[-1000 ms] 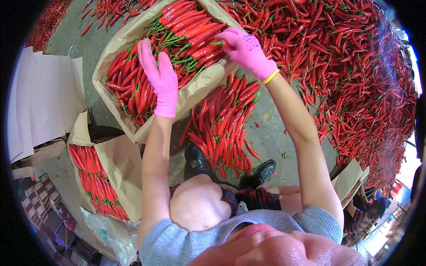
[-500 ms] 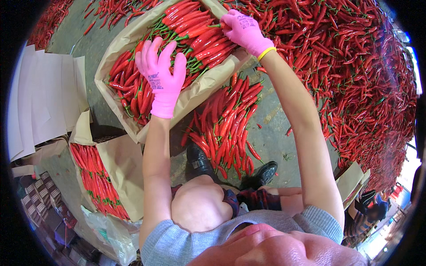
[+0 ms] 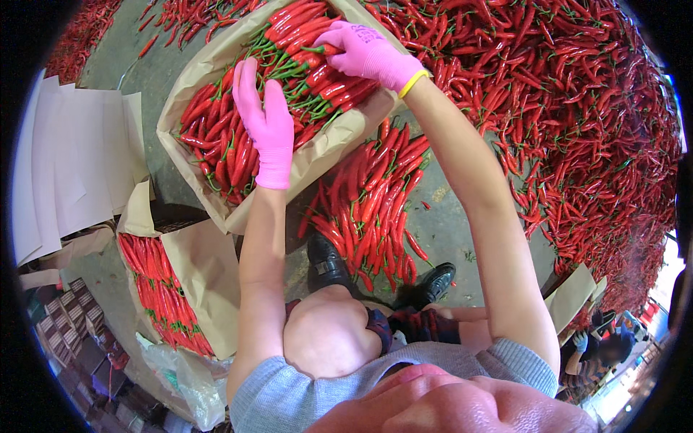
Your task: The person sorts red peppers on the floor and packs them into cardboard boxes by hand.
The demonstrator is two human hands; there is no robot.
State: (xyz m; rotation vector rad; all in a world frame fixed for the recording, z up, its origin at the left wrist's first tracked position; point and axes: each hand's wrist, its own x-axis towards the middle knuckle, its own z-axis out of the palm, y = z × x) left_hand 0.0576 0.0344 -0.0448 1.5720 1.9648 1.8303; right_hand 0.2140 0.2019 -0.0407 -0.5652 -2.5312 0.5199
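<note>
Both my hands wear pink gloves over a box lined with brown paper [image 3: 333,153], where red chili peppers [image 3: 216,148] lie in rows with green stems. My left hand [image 3: 266,128] rests on or just above the peppers on the left, its fingers stretched out and the thumb apart. At the right side of the box, my right hand [image 3: 361,52] is closed around a single red chili pepper [image 3: 330,50], whose green stem points left. The pepper's other end is hidden inside the glove. A yellow band circles my right wrist.
Loose chili peppers [image 3: 379,206] lie on the floor between my shoes. A huge heap of chilies [image 3: 577,123] spreads along the right. At left are paper sheets [image 3: 72,159], another filled box [image 3: 202,267] and a plastic bag [image 3: 191,382]. Another person [image 3: 610,348] is at lower right.
My right hand has moved left and slightly down, from the box's right rim to over the rows. My left hand has turned a little and its fingers have come together.
</note>
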